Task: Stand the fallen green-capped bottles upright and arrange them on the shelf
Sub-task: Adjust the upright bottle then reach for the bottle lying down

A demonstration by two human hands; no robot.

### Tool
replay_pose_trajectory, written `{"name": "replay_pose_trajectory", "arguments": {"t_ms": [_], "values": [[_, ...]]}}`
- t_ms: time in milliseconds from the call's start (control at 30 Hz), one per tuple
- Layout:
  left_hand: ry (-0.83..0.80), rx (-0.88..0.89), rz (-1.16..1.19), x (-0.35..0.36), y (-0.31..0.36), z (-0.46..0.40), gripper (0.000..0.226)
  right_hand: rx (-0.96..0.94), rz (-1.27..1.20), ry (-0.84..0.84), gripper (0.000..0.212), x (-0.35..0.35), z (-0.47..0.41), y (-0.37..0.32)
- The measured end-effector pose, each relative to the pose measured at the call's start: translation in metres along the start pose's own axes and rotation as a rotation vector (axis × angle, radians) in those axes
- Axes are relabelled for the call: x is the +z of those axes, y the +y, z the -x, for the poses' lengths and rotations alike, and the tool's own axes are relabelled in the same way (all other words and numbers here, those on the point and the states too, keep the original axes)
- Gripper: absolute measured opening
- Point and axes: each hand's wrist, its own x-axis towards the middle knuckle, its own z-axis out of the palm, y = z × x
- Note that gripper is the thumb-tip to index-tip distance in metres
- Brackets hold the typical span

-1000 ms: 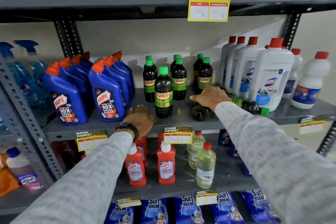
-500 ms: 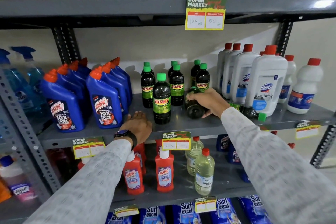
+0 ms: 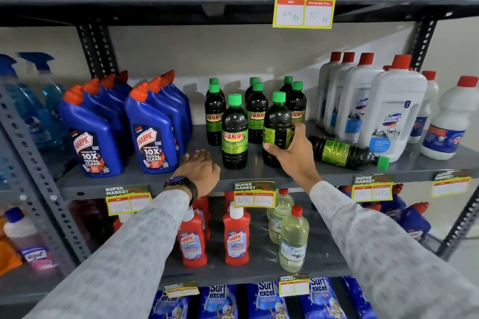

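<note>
Dark green-capped Sunny bottles stand on the grey middle shelf [image 3: 324,177]. My right hand [image 3: 295,155] grips one bottle [image 3: 276,122], which stands upright at the front, right of another upright front bottle [image 3: 234,132]. Several more [image 3: 256,111] stand in rows behind. One bottle [image 3: 347,153] still lies on its side to the right, cap pointing right, touching the white Domex bottle. My left hand [image 3: 201,171] rests flat on the shelf's front edge, holding nothing.
Blue Harpic bottles [image 3: 150,134] stand left of the green-capped group; white Domex bottles [image 3: 394,109] stand right. Price tags [image 3: 254,194] hang from the shelf edge. Red Harpic and clear bottles sit on the shelf below; detergent bags sit above.
My right hand has lifted the fallen bottle it gripped from lying to upright and set it at the front right of the group. My left hand stays on the shelf edge.
</note>
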Motion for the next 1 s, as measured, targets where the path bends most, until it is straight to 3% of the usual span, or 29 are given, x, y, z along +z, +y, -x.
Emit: {"name": "replay_pose_trajectory", "arguments": {"t_ms": [267, 400, 500, 700, 900, 1000], "values": [[0.021, 0.004, 0.015, 0.006, -0.004, -0.005, 0.069, -0.005, -0.024, -0.007, 0.083, 0.005, -0.001, 0.008], [0.034, -0.002, 0.018, 0.007, -0.004, -0.006, 0.067, 0.076, -0.202, -0.159, 0.063, -0.001, -0.011, 0.015], [0.032, -0.002, 0.013, 0.008, -0.004, -0.006, 0.067, 0.084, -0.196, -0.159, 0.057, -0.002, -0.013, 0.019], [0.026, -0.001, 0.004, 0.009, -0.006, -0.008, 0.068, 0.060, -0.166, -0.075, 0.079, 0.002, -0.007, 0.012], [0.017, -0.001, -0.005, 0.009, -0.006, -0.009, 0.071, 0.057, -0.213, -0.156, 0.071, -0.003, -0.008, 0.022], [0.012, 0.000, -0.014, 0.009, -0.006, -0.009, 0.072, 0.064, -0.195, -0.107, 0.070, -0.001, -0.008, 0.022]]}}
